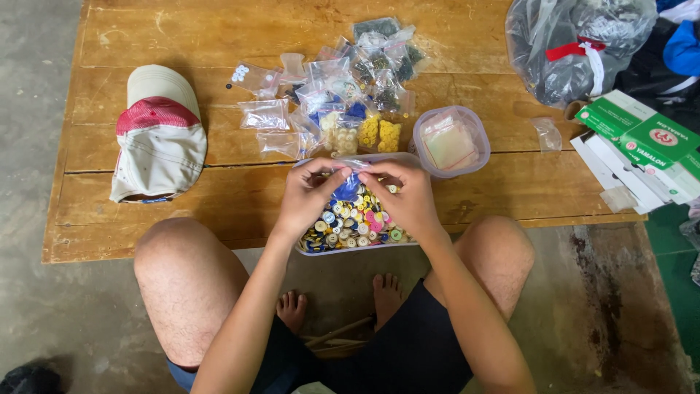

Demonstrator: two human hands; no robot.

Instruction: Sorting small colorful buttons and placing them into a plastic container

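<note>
I see my left hand (305,195) and right hand (408,195), fingers pinched together on a small clear bag (350,186) of blue buttons above the button tray (355,249).

bare wood left betw. cap (159,135) & tub (356,248); bag pile (335,102) blocks ahead.

Worn matt wood tabletop (182,36); glossy clear plastic bags (264,114) and tub (450,142); shiny plastic buttons (355,226); soft cloth cap (158,135); rough concrete floor (29,109).
</note>
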